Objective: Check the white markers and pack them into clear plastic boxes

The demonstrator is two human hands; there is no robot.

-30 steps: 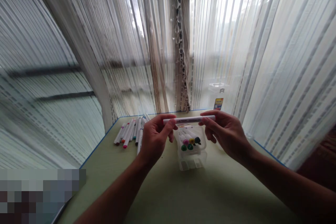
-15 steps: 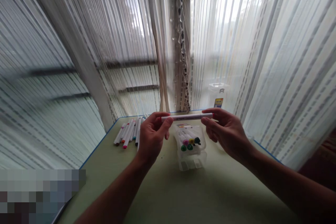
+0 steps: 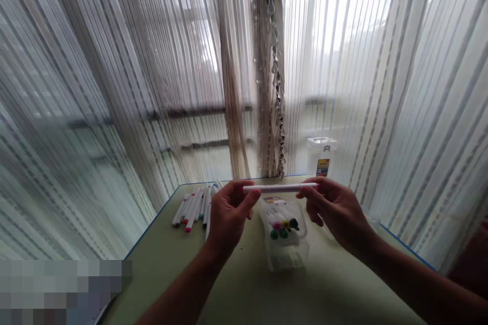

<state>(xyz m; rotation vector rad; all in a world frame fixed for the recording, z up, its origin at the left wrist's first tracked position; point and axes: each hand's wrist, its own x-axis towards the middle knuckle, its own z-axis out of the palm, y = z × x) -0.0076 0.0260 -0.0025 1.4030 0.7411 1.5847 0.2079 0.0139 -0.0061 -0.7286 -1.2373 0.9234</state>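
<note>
A white marker (image 3: 278, 188) with red ends lies level between my two hands, above the table. My left hand (image 3: 232, 210) pinches its left end between thumb and fingers. At the other end, my right hand (image 3: 333, 203) grips it with thumb and forefinger. Beneath the marker sits an open clear plastic case (image 3: 287, 254) holding several markers (image 3: 282, 224) with green, pink, yellow and black ends. Left of my left hand, a loose pile of white markers (image 3: 193, 207) lies on the table, partly hidden by that hand.
The pale green table (image 3: 244, 284) has a blue edge. A tall clear plastic box (image 3: 323, 155) with a yellow label stands behind my right hand. Striped sheer curtains (image 3: 183, 61) and a beaded strand (image 3: 275, 56) hang at the back. The lower left corner is blurred out.
The view has tilted up a little, so the table, case and hands sit lower and slightly to the right. Both hands keep hold of the marker, which looks slightly rolled.
</note>
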